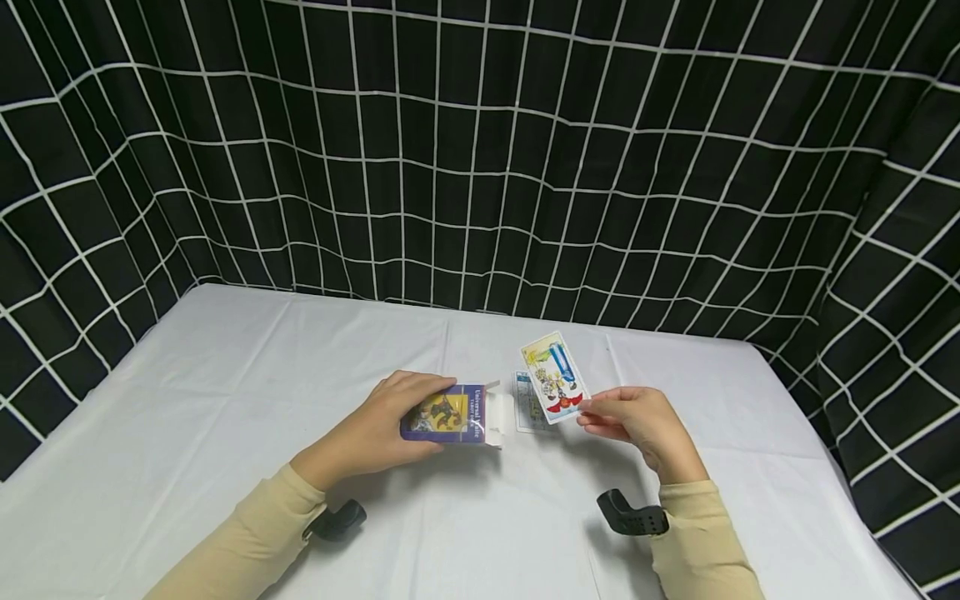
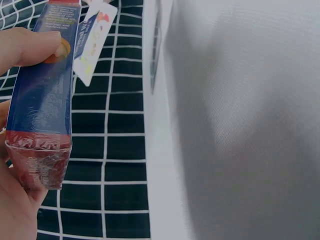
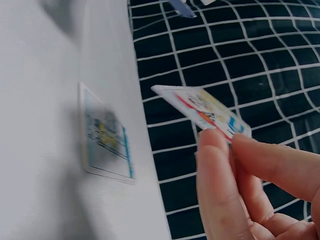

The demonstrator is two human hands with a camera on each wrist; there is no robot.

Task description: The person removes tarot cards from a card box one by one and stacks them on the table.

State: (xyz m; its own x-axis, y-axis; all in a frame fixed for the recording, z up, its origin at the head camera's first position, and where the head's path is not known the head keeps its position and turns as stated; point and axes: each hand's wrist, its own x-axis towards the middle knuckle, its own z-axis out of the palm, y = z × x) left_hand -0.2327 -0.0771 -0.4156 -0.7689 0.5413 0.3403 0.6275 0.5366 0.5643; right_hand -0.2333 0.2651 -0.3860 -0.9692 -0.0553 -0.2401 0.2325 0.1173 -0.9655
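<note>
Evidently, the black curtain (image 1: 480,167) with its white grid stands behind the far edge of the white-clothed table (image 1: 225,375), well beyond the tarot box (image 1: 452,414). Cloth spreads left of the box, along its near side and farther off to its right, with the far edge well apart from it.

I observe the left hand (image 1: 378,422) at the box's left end, its fingers parted to the box's breadth: thumb on the near side, a finger along the far side. The right hand (image 1: 637,421), to the right of the box, has thumb and fingertips brought close, pinching a picture card by its near end.

The box is blue-purple with a yellow picture panel and "Universal" legible; a red end shows crinkled film, and white flaps (image 1: 495,417) stand open at its right. The held card (image 1: 553,377), tilted and raised, shows red, yellow and blue artwork. Below it, just right of the flaps, a second card (image 3: 107,137) lies flat on the cloth.
</note>
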